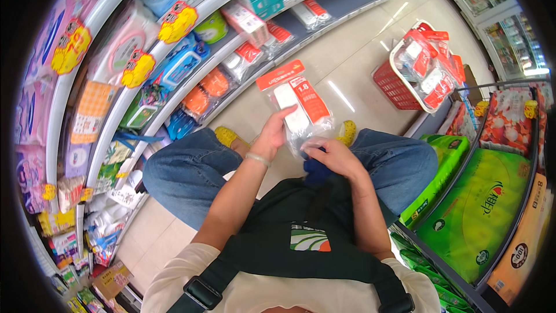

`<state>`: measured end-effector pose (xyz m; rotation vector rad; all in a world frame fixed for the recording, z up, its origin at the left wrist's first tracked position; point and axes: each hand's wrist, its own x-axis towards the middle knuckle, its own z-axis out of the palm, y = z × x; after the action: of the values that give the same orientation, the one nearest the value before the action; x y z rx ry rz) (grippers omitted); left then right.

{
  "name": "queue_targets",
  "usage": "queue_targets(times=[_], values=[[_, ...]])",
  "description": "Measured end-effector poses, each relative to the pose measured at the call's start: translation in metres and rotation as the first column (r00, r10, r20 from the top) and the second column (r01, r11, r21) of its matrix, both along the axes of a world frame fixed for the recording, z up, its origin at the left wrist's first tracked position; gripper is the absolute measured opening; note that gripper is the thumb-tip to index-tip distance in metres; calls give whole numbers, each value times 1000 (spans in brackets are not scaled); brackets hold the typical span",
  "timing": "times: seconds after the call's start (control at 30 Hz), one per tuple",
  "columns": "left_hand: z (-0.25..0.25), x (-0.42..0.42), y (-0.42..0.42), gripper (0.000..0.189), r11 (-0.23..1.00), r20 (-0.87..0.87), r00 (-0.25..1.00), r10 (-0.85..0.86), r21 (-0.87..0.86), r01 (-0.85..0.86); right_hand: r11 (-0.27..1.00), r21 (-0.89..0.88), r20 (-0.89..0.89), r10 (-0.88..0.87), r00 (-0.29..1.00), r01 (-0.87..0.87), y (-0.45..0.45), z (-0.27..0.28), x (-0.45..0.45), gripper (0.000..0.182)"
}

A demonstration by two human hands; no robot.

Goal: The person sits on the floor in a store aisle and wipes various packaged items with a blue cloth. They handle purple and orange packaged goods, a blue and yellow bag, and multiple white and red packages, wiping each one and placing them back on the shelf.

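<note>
My left hand (273, 134) grips the left side of a clear plastic bag holding a white block-shaped item (292, 106), which looks like a power strip. The bag has a red header card and a red printed panel. At its lower end, my right hand (332, 154) has its fingers curled against the plastic, slightly blurred; whether they pinch it is unclear. Just under that hand shows a dark blue thing (316, 173), partly hidden. The bag is held above the tiled floor, between my bent knees.
Similar red-and-white packs (310, 12) lie on the bottom shelf (347, 6), near orange items in clear packaging (207, 89). A red basket with a white rim (397, 84) on the floor holds several such packs. Green tissue packs (482, 208) fill a rack at right. Glass-fronted cabinets (512, 43) stand beyond.
</note>
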<state>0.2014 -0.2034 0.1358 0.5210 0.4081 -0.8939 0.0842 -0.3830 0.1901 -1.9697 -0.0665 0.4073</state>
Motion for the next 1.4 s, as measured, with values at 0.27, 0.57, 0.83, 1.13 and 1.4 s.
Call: queue_targets(times=[0.27,0.57,0.83,1.13,1.4], values=[[19,-43,21,43,991,17,994,109,-73,-108,948,314,-161,101,982,-46,-25,168,-1,18],[44,-58,24,57,999,313,949,32,-51,-17,957,290,392,-117,912,-2,4,141,10,40],[90,-99,18,73,969,358,901,-245,133,210,811,-328,515,-276,811,484,7,13,83,46],[92,-96,33,57,924,367,898,-242,371,97,909,-391,667,172,725,144,52,76,24,33],[91,-77,20,65,971,312,949,54,205,-123,928,-219,768,-25,640,300,42,27,64,39]])
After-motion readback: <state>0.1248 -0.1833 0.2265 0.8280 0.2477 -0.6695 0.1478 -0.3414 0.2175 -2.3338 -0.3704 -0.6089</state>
